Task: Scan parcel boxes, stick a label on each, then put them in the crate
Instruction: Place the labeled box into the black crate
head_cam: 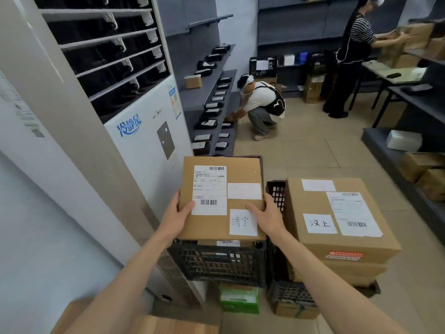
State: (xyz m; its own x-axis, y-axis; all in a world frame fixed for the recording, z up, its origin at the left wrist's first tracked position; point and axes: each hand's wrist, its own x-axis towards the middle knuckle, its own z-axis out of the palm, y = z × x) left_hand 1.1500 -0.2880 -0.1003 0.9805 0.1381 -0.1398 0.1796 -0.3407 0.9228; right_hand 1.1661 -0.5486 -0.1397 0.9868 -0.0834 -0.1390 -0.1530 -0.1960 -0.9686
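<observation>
Right now both hands carry one parcel box (221, 196) just above the black crate (216, 263), which sits at six o'clock from the box. The left hand (177, 219) grips the box's near left edge at about eight o'clock, thumb laid over the top beside the printed shipping label (209, 190). The right hand (267, 219) grips the near right edge at about four o'clock, thumb on top next to the handwritten label (243, 222); the fingers of both hands wrap under or behind the cardboard and are mostly hidden.

The box lies flat, its long axis running away from the person toward twelve o'clock. Both hands sit level on it, so neither is nearer. With labels already on it, the step in hand looks like the last one — lowering the box into the crate. Another parcel (227, 242) shows inside the crate under the near edge, so the box would likely rest on top of that.

At three o'clock a bigger labelled box (337, 218) tops a stack in a second crate (277, 196), close beside the right hand — worth keeping clear of.
</observation>
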